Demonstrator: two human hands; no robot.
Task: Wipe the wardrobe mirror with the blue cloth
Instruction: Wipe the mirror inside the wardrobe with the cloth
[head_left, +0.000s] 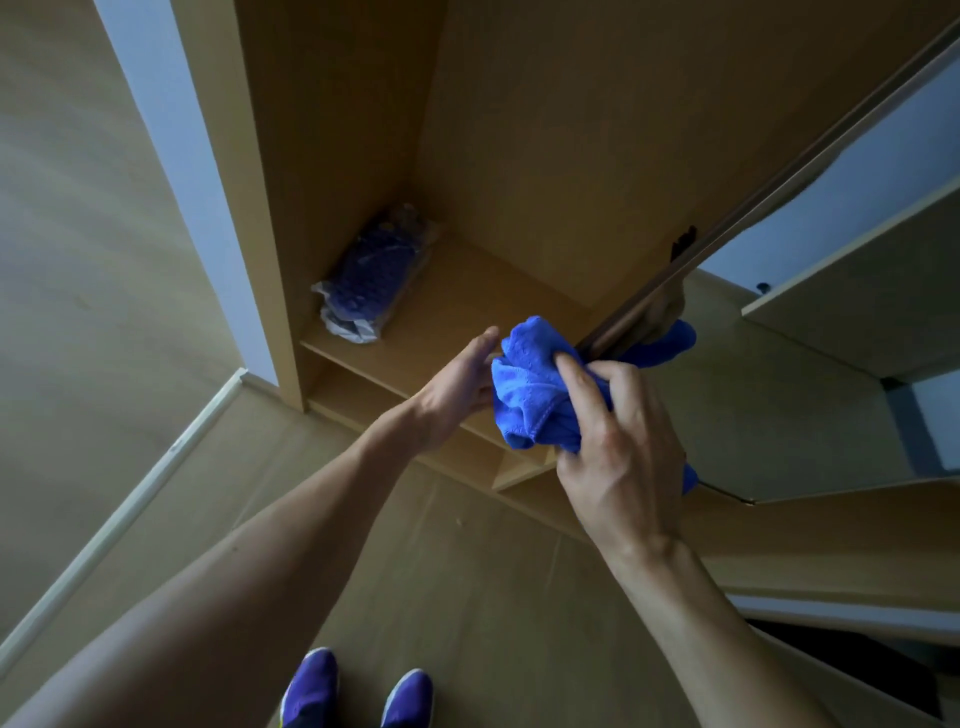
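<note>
We find the right hand (618, 457) clenched round the bunched blue cloth (530, 387) at the wardrobe mirror (789, 374); the left hand (457, 389) touches it, fingers straight.

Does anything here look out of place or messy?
Nothing spilled or broken. Only a crumpled plastic packet lies askew on the wardrobe shelf, and the blue cloth is bunched up between the left hand and right hand.

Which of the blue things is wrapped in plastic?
The blue bundle lying on the wardrobe shelf. The blue cloth is bare, gripped by the right hand, and the blue shoes are on the floor.
</note>
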